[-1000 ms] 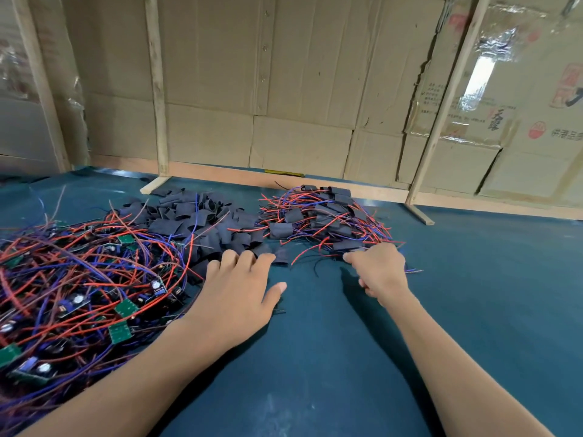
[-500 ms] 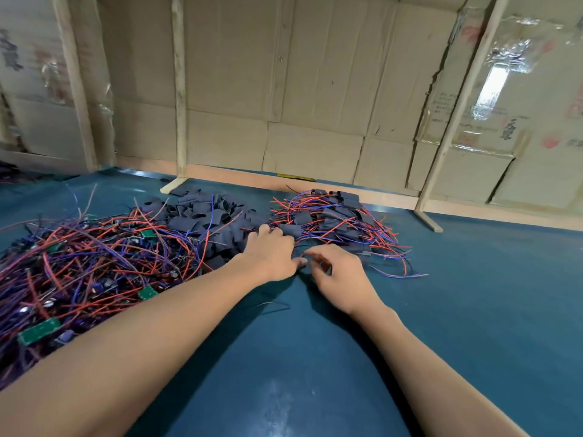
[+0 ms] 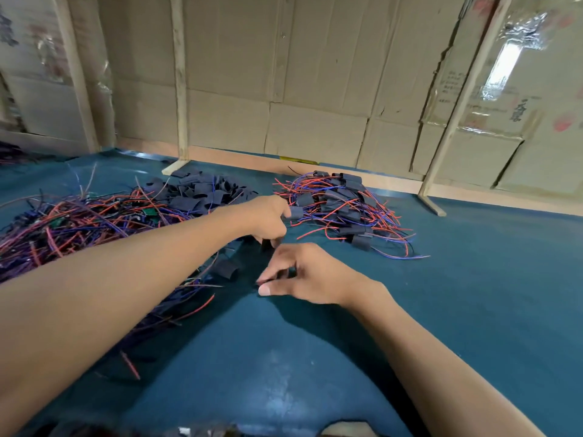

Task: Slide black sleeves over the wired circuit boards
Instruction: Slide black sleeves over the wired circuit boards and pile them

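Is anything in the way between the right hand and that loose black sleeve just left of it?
Nothing visible. The right hand sits just right of the loose black sleeve, with only bare blue table between them. The left hand is farther back.

One head-worn camera gives the only view. It sits above and behind the forearms and looks forward and down across the blue table, which fills the lower two thirds of the picture. Both arms enter from the bottom edge, the left hand and right hand meeting near the centre, close to the lens. The wire piles lie beyond and to the left of them, further off. The cardboard wall at the table's far edge fills the top. The wide lens bends straight edges near the borders. No second view overlaps.
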The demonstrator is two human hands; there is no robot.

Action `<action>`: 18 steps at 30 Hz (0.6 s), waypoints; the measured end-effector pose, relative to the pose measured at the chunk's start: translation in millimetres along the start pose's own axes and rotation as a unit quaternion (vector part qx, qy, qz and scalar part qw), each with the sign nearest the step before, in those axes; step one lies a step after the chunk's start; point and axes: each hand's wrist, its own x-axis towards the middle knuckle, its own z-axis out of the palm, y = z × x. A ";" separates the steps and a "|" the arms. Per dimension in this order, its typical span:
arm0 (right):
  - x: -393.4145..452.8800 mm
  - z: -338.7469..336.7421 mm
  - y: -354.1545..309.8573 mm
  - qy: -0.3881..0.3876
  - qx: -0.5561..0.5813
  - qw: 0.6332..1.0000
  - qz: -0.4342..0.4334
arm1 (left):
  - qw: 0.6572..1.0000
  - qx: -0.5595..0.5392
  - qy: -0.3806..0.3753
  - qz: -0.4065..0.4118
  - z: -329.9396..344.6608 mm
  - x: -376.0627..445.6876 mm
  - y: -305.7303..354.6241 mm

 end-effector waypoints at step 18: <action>-50.1 -82.0 59.1 0.063 -0.040 0.977 0.199 | 0.992 0.003 0.113 0.049 13.2 -141.3 -24.6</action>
